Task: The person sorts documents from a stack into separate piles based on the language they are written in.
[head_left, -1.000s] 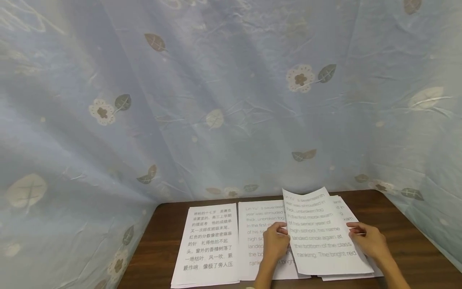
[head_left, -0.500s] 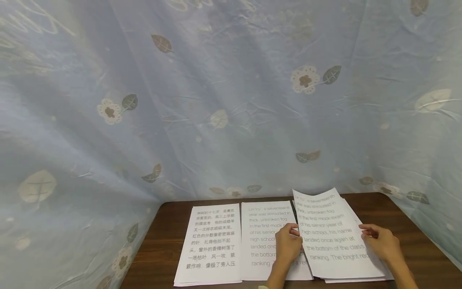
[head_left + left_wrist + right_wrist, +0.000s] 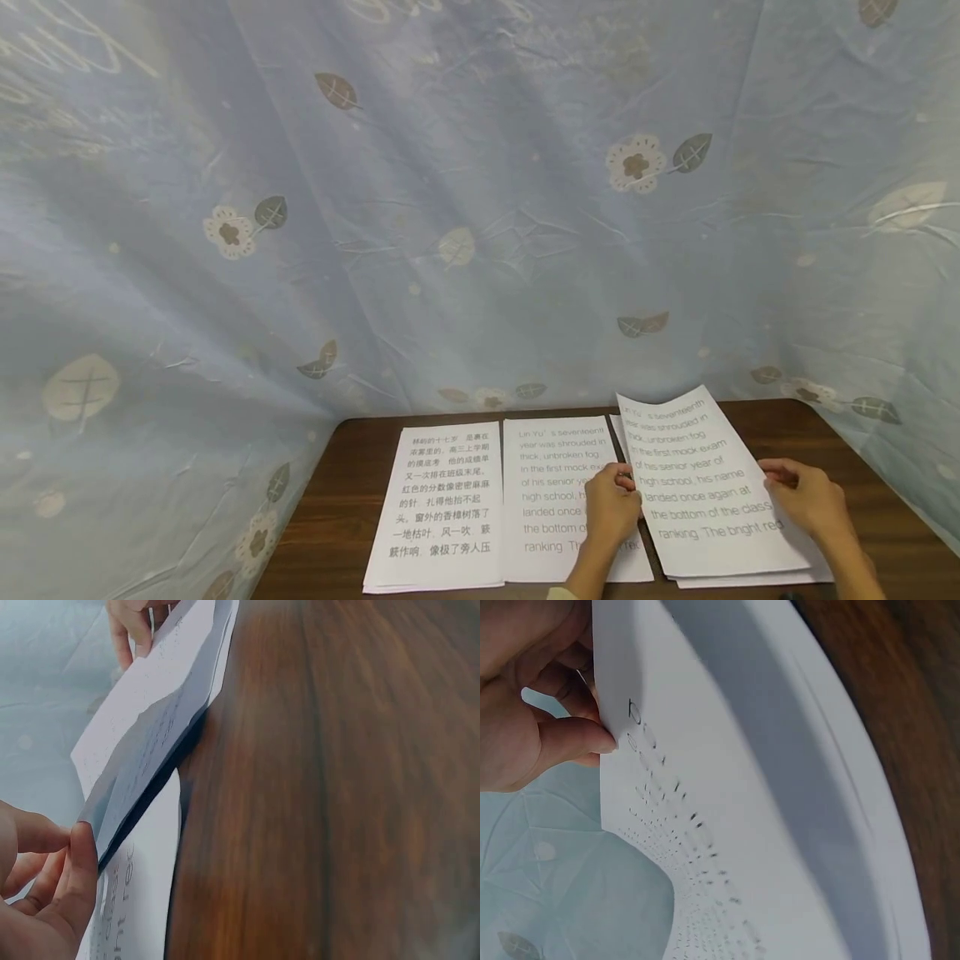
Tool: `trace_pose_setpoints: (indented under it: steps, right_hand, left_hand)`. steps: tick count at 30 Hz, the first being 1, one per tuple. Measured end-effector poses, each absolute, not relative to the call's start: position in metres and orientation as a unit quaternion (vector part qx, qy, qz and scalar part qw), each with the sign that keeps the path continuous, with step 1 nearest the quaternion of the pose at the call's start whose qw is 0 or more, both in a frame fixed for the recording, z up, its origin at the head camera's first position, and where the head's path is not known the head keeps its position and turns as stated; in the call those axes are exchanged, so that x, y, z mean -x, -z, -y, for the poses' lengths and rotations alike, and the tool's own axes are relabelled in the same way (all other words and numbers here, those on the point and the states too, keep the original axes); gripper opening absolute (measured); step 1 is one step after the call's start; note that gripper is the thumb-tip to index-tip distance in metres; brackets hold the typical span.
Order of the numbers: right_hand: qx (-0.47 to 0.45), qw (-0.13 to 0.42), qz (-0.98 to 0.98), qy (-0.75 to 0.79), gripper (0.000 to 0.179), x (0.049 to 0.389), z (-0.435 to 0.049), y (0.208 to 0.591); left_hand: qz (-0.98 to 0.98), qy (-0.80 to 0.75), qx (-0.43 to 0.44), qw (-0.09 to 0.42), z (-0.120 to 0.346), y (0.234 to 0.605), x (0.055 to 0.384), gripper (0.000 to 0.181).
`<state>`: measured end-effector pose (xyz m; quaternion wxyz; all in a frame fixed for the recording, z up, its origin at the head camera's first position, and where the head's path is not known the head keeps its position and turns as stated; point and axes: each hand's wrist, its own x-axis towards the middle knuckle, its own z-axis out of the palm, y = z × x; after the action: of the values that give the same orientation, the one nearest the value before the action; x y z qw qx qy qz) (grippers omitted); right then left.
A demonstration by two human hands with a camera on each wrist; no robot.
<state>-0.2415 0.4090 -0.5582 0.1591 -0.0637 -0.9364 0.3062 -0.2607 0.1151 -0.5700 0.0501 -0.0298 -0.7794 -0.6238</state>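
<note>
My left hand and right hand pinch the sheet between them, its length running away over a pile.

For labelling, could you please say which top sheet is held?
The rightmost sheet: left hand and right hand pinch its sides; the left sheet and middle sheet lie flat.

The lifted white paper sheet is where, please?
In the head view, the lifted white sheet is at lower right, held between the left hand and right hand.
</note>
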Motion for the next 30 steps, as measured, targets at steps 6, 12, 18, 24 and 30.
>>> trace_pose_setpoints:
  steps: [6,12,18,24,30]
  right_hand:
    - [0.072,0.151,0.938,-0.303,0.026,0.242,-0.412,0.556]
    - [0.073,0.138,0.939,-0.305,0.027,0.244,-0.418,0.561]
    - [0.074,0.118,0.940,-0.310,0.031,0.246,-0.421,0.567]
    - [0.075,0.094,0.942,-0.313,0.035,0.247,-0.424,0.570]
    - [0.069,0.079,0.944,-0.312,0.037,0.247,-0.426,0.571]
  left_hand:
    - [0.775,0.629,0.033,0.058,-0.124,0.569,0.260,0.037]
    - [0.776,0.628,0.015,0.056,-0.130,0.572,0.259,0.037]
    - [0.780,0.623,0.013,0.061,-0.132,0.575,0.258,0.037]
    - [0.795,0.602,0.017,0.072,-0.131,0.576,0.259,0.034]
    - [0.798,0.598,0.018,0.076,-0.131,0.576,0.258,0.032]
